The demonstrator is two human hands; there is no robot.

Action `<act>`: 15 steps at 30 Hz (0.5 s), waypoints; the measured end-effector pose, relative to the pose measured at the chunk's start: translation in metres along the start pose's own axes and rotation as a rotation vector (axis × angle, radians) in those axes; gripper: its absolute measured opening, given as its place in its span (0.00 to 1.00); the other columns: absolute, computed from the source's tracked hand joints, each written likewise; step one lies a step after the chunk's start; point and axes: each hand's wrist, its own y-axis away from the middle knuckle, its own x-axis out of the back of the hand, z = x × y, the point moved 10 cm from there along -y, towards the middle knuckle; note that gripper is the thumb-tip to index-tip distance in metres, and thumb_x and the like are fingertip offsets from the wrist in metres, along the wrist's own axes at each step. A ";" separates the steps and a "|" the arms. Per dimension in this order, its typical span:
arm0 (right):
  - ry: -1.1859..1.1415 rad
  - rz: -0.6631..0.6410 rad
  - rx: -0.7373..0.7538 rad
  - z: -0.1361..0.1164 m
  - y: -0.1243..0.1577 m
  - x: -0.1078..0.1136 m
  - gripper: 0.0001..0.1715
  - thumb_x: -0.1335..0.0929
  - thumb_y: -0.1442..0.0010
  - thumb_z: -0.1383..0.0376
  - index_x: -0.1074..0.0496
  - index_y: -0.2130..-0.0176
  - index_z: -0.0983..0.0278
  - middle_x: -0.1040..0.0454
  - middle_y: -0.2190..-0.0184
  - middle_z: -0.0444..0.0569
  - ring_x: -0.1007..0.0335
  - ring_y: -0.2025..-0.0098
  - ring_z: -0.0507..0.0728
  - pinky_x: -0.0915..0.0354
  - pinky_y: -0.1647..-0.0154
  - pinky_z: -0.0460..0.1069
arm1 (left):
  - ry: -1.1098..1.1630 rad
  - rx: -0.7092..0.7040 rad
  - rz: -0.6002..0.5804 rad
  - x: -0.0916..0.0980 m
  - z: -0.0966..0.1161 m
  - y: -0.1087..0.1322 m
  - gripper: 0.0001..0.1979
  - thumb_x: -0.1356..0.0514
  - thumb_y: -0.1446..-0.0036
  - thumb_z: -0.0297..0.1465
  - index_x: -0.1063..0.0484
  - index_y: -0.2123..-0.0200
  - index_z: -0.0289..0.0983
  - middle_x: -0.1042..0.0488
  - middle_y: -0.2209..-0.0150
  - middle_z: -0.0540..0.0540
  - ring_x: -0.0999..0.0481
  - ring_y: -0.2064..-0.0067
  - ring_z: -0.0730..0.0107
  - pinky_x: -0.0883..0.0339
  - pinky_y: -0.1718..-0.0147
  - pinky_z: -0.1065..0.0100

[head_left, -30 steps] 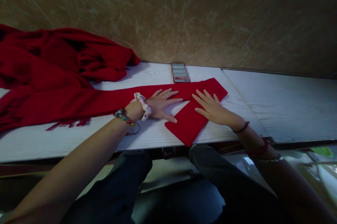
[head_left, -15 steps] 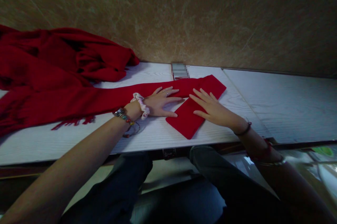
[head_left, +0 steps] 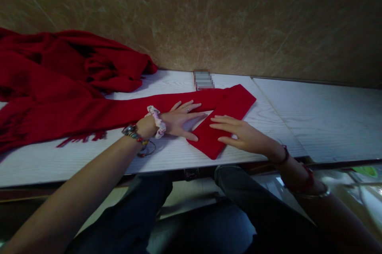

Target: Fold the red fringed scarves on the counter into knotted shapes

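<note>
A long red scarf [head_left: 119, 112] lies across the white table [head_left: 313, 118], its right end folded back into a diagonal flap [head_left: 229, 110] that reaches the front edge. My left hand [head_left: 180, 120] rests flat on the scarf and the table beside the fold, fingers spread, a ring on one finger and a scrunchie at the wrist. My right hand [head_left: 238, 132] lies flat on the lower part of the folded flap, fingers stretched out to the left. Neither hand grips the cloth.
A heap of red cloth [head_left: 65, 63] fills the back left of the table. A small blurred object [head_left: 203, 79] stands against the marbled brown wall behind the scarf. My legs in dark trousers [head_left: 185, 214] show below the table's front edge.
My right hand has slid down the folded flap toward the front edge and turned its fingers leftward. The left hand has hardly moved, and the flap sits slightly differently.
</note>
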 end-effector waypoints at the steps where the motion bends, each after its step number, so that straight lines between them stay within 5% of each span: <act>1: -0.015 -0.019 0.054 -0.010 0.000 -0.001 0.23 0.40 0.39 0.59 0.35 0.47 0.66 0.34 0.46 0.53 0.44 0.42 0.56 0.43 0.43 0.56 | 0.004 0.001 0.002 0.000 0.000 0.000 0.43 0.42 0.54 0.51 0.54 0.38 0.44 0.64 0.36 0.41 0.67 0.36 0.47 0.69 0.44 0.43; 8: 0.008 -0.035 0.211 -0.040 0.001 0.002 0.17 0.37 0.41 0.62 0.29 0.54 0.67 0.28 0.52 0.50 0.39 0.46 0.56 0.40 0.45 0.54 | 0.011 -0.044 0.057 0.003 0.001 0.001 0.40 0.40 0.55 0.49 0.48 0.40 0.43 0.60 0.36 0.39 0.64 0.36 0.48 0.68 0.43 0.44; 15: 0.098 -0.023 0.255 -0.051 0.006 0.006 0.15 0.40 0.39 0.67 0.29 0.55 0.66 0.25 0.57 0.49 0.33 0.53 0.53 0.34 0.53 0.50 | 0.033 -0.212 0.241 0.021 0.011 0.005 0.29 0.39 0.54 0.47 0.34 0.51 0.38 0.42 0.44 0.39 0.49 0.40 0.53 0.52 0.45 0.53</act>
